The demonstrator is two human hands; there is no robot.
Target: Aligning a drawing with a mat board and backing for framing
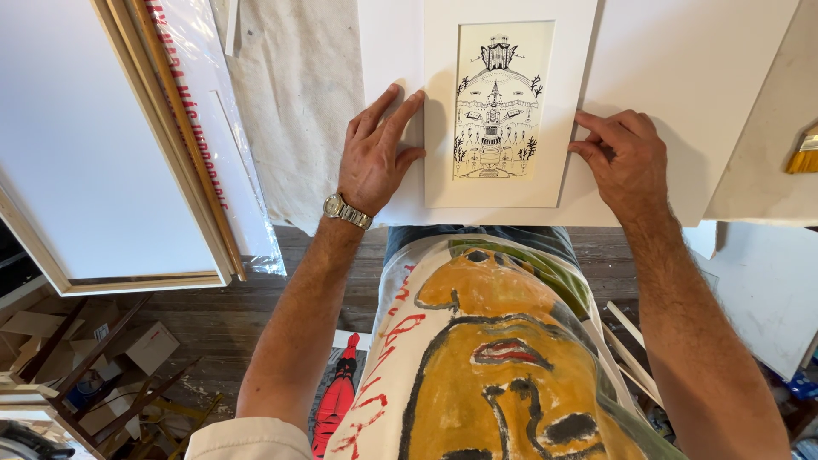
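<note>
The counter [298, 77] carried a white board [682, 85] under both hands. On the board lay a white mat [439, 111] framing an ink drawing [497, 102], between the two sets of fingers. The left hand [375, 158] rested flat, fingers [400, 111] together, touching the mat's left edge. The right hand [626, 158] pressed the right edge, fingers [592, 128] curled, clamped on nothing. A brush [803, 155] lay well right of the right fingers.
</note>
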